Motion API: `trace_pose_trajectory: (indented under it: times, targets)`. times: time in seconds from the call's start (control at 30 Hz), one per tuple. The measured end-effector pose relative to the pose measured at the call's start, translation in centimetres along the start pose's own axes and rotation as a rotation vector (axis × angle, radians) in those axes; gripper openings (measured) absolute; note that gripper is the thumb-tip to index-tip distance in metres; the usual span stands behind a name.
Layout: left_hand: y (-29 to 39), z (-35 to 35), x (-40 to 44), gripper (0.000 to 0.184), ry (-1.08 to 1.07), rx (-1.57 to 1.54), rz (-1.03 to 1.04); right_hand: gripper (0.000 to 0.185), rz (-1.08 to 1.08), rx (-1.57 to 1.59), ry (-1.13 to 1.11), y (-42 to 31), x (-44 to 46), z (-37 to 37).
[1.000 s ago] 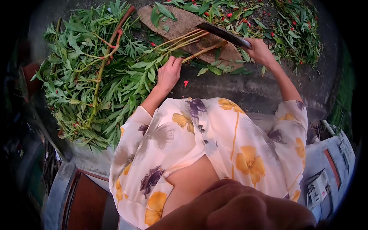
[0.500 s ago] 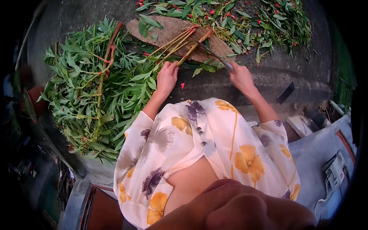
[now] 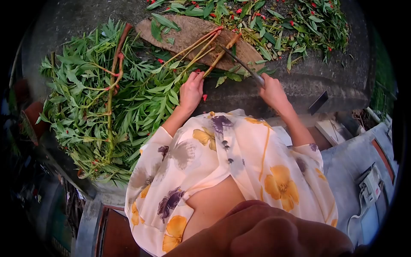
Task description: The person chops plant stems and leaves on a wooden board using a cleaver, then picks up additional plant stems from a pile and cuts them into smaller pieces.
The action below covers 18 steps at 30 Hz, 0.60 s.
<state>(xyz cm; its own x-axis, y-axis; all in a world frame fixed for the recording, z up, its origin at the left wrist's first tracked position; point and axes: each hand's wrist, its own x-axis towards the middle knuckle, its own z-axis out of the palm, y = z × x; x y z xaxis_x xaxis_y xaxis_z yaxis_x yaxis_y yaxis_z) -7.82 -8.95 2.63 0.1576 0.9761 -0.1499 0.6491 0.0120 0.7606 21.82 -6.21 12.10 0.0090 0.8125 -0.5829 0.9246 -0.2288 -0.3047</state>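
My left hand [image 3: 192,89] is closed around leafy plant stems [image 3: 200,53], whose thick reddish ends lie across a worn wooden board [image 3: 184,26]. In my right hand [image 3: 273,91] is the handle of a knife [image 3: 244,65]. Its dark blade reaches up and left to the thickest stem [image 3: 224,50], near that stem's cut end. Whether the edge has bitten into the stem I cannot tell. A few green leaves [image 3: 162,26] lie on the board's left part.
Left of my hands lies a big heap of leafy stalks [image 3: 85,98]. Chopped leaves with red petals [image 3: 295,30] are spread beyond the board. A dark flat piece [image 3: 318,103] sits at the ledge's right edge. A reddish pot [image 3: 33,120] stands far left.
The view has shifted slightly. My left hand sits a little lower and further right, and the knife hand a little further right and lower. Both keep their hold.
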Motion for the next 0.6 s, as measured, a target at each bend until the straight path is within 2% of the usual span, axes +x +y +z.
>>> trace_pose_trajectory:
  times: [0.2,0.27,0.33,0.37,0.43,0.5,0.57,0.6]
  targets:
    - [-0.3,0.2,0.3,0.028,-0.029,-0.005,-0.007,0.022,0.010,-0.022,-0.072,-1.0,2.8,-0.6]
    - [-0.6,0.4,0.5,0.029,-0.012,0.007,0.012,0.024,0.086,0.041,-0.143,-2.0,3.5,-1.1]
    - [0.3,0.5,0.7,0.027,-0.186,0.137,-0.006,0.023,0.056,0.058,-0.113,-1.0,3.6,-0.4]
    - [0.2,0.4,0.4,0.027,-0.185,0.138,0.002,0.023,0.014,0.070,-0.081,-0.4,3.5,0.1]
    - [-0.2,0.5,0.6,0.024,-0.067,0.002,0.024,0.023,-0.011,0.145,-0.044,1.2,4.0,0.2]
    - [-0.2,0.2,0.2,0.021,-0.035,-0.036,0.036,0.026,0.072,0.289,-0.142,2.0,3.8,0.5]
    - [0.3,-0.3,1.6,0.019,0.077,-0.164,-0.015,0.027,0.029,0.295,-0.048,1.8,2.9,0.9]
    - [-0.4,0.2,2.3,0.020,0.101,-0.123,0.024,0.026,0.019,0.324,0.047,1.5,2.1,1.1]
